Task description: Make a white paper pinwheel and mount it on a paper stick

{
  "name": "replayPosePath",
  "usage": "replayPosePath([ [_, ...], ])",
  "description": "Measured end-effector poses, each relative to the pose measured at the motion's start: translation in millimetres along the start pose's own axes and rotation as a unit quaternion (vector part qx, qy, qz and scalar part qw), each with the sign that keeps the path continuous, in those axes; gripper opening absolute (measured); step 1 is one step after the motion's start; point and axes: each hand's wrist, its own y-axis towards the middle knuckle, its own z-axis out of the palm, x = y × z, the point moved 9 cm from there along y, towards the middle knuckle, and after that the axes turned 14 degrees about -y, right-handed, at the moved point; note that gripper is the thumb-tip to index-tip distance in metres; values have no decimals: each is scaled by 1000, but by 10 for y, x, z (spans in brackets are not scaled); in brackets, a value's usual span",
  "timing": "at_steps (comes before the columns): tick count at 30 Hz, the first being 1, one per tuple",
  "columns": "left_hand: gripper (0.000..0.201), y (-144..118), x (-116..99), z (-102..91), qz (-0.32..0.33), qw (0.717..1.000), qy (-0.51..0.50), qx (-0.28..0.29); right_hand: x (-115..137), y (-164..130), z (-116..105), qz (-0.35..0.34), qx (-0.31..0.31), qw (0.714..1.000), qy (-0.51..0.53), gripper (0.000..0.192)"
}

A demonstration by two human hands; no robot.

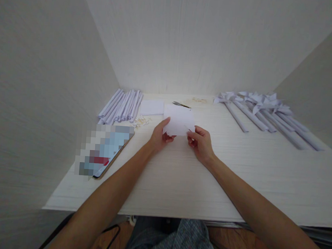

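Nearest the desk edge, close to the lap: two bare forearms converging toward mid-desk. Left hand and right hand both pinched shut on the lower edge of a white paper, one near each bottom corner, thumbs on the near face. Paper held tilted up off the desk, roughly centred, well short of the back wall.

Probably very light and thin, limp unless supported at two points; easily creased or torn, slightly slick between dry fingers. Best taken at edges or corners with a gentle pinch, as now; a one-handed grip at one corner likely to let it droop.

Left of the paper, near the desk's left edge: a phone, screen pixelated and unreadable. Farther back on the left, a bundle of rolled paper tubes, with small pale bits just beside them, too small to identify. Just behind the held paper: another flat white sheet and scissors, partly hidden by the paper's top edge. Far right of the paper: finished pinwheels lying in a row, heads overlapping, count unclear. Fingertips behind the paper not visible; any fold or cut in it hard to make out.
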Motion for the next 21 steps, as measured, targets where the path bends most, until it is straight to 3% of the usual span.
replayPosePath([
  [5, 20, -4, 43, 18, 19, 997, 68, 11, 33, 19, -102, -12, -47, 997, 56, 18],
  [10, 30, -29, 101, -5, 23, 996, 85, -14, 73, 18, -155, -25, -77, 994, 80, 22],
  [15, 24, -22, 58, -15, 60, 994, 83, -29, 65, -10, -29, -23, -29, 999, -26, 31],
  [18, 19, -15, 2, -41, 91, 991, 89, -42, 75, -34, 90, -41, 25, 989, -142, 31],
  [21, 19, -22, -38, -89, 106, 989, 80, -69, 79, -52, 163, -57, 61, 979, -184, 27],
])
